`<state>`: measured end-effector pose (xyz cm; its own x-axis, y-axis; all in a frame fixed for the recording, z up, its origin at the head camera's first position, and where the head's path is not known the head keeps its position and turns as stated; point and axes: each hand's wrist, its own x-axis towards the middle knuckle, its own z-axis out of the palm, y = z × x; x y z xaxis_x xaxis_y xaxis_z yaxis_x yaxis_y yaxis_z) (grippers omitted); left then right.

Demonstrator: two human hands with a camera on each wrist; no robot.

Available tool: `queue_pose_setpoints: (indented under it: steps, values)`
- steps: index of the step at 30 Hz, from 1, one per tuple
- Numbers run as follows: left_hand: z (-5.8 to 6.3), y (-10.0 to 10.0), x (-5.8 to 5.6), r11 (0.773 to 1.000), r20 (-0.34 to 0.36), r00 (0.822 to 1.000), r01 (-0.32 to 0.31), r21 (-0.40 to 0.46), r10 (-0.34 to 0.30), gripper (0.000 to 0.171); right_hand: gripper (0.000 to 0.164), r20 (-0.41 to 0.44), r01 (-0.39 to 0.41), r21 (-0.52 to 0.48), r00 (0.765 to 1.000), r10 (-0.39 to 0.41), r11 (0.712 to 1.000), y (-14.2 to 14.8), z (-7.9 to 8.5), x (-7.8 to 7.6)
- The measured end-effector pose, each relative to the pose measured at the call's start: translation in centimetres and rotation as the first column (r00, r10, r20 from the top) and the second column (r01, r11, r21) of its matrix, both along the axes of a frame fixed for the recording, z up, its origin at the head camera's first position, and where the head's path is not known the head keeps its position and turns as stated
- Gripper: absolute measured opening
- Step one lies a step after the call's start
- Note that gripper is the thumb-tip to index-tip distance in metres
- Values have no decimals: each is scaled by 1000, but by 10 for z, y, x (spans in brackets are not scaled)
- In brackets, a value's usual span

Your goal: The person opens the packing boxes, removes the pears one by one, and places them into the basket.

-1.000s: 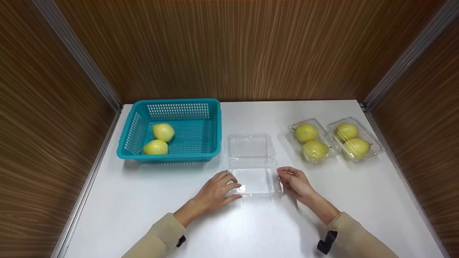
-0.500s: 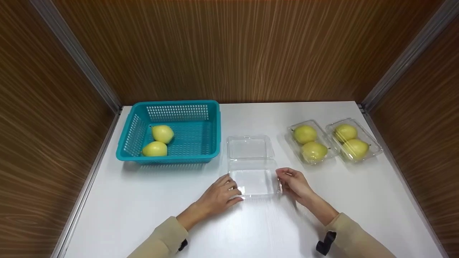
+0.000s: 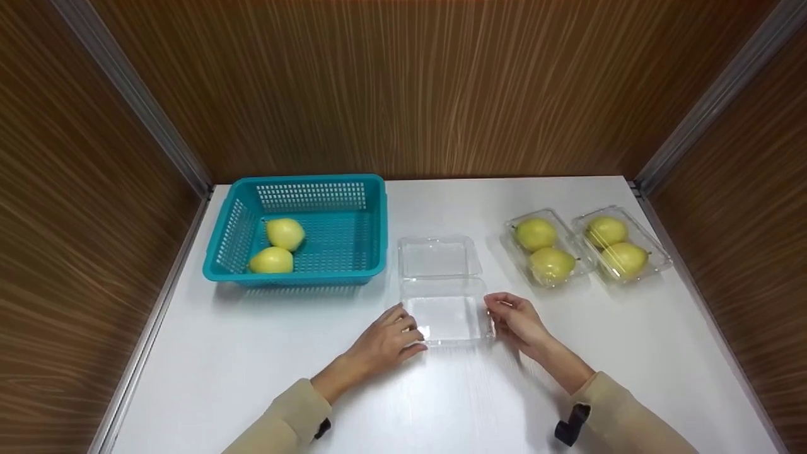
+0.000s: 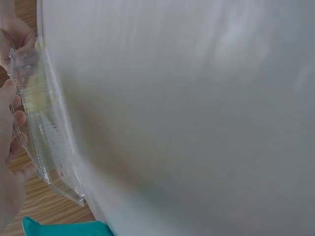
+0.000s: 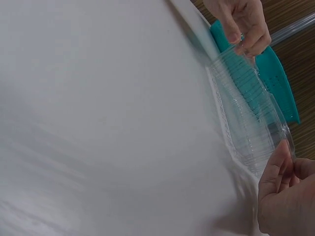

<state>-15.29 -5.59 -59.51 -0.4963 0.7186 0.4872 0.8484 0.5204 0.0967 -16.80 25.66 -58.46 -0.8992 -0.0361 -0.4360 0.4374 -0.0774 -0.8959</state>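
A clear plastic clamshell container [image 3: 444,318] lies unfolded on the white table, its lid [image 3: 438,258] laid back toward the wall. Nothing is inside it. My left hand [image 3: 386,340] grips its near left corner, fingers bent over the rim and thumb at the front edge. On the opposite side my right hand [image 3: 520,323] pinches the right rim between thumb and fingers. In the right wrist view both the right hand [image 5: 288,189] and the left hand [image 5: 243,24] hold the container's [image 5: 246,113] two ends. The left wrist view catches the left hand [image 4: 10,152] along the rim.
A teal basket [image 3: 295,277] holding two yellow-green pears [image 3: 285,234] stands at the back left. Two closed clamshells, a nearer one [image 3: 570,243] and a far right one [image 3: 652,249], each contain two pears. Wood-grain panels [image 3: 403,88] enclose the table [image 3: 252,366] at back and sides.
The left hand's fingers have drawn in closer on the container's near left corner. The right hand keeps its grip, and the container stays in nearly the same spot.
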Motion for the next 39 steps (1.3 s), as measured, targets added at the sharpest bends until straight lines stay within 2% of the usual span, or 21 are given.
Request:
queue_pose_setpoints:
  steps: [9,24,35,39]
  values:
    - [5,-2,-4,999,51,998,-18,-48,21,12,6,-1,-8,1,1000,8,1000,-1,2,-5]
    - [3,1,-22,999,11,1000,-24,-42,25,11,10,-5,18,-3,1000,-18,1000,-3,2,-23]
    - [4,4,-34,999,8,1000,-27,-45,28,11,36,-5,17,60,1000,-17,998,-1,5,-35]
    - [3,6,-38,999,3,1000,-20,-43,20,12,41,-55,43,137,998,-36,990,1,8,-36]
